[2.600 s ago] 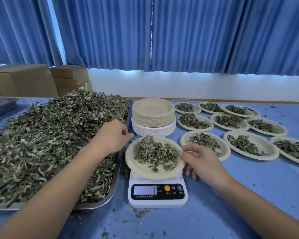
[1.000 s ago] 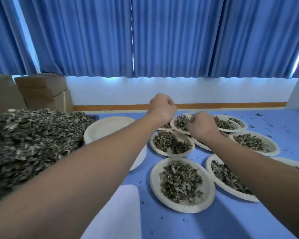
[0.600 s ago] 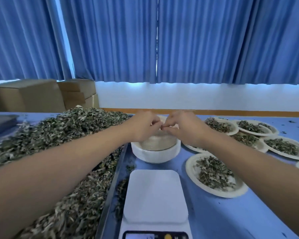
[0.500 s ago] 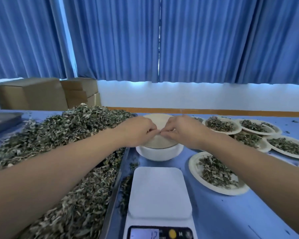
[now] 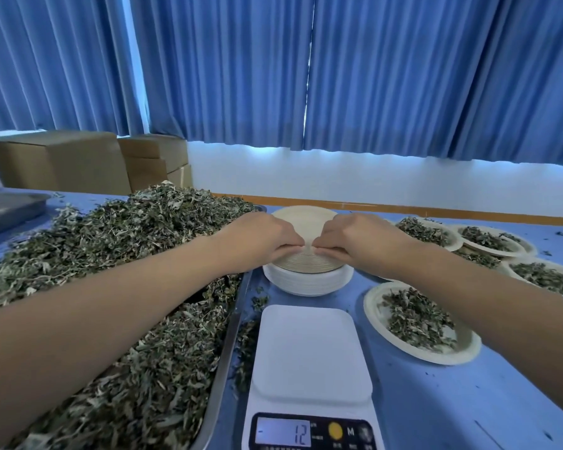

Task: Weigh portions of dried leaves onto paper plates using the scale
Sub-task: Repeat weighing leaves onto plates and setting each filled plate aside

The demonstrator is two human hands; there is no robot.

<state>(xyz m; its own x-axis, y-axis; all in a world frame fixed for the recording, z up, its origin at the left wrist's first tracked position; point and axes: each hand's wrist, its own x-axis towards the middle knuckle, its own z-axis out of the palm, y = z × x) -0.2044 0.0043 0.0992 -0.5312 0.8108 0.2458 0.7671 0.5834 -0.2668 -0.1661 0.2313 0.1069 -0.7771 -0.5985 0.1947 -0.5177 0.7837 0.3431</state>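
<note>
Blue curtains (image 5: pixel 371 76) hang across the far wall. A blue table (image 5: pixel 436 410) fills the near part. On its left sits a big heap of dried leaves (image 5: pixel 111 254) in a metal tray (image 5: pixel 223 362). Brown cardboard boxes (image 5: pixel 62 160) stand far left, behind the heap. A white scale (image 5: pixel 311 362) sits near the middle, just right of the tray, and its little screen shows 12. Behind the scale is a stack of paper plates (image 5: pixel 307 280), white ones below and tan ones on top. To the right lie filled plates (image 5: pixel 372 315), each with a small pile of leaves; the nearest is just beside the scale. Both arms reach over to the stack. The left hand (image 5: pixel 260 237) and the right hand (image 5: pixel 355 238) meet at the near edge of the top plate (image 5: pixel 306 222). Their fingertips curl down and pinch its rim, almost touching each other.
</note>
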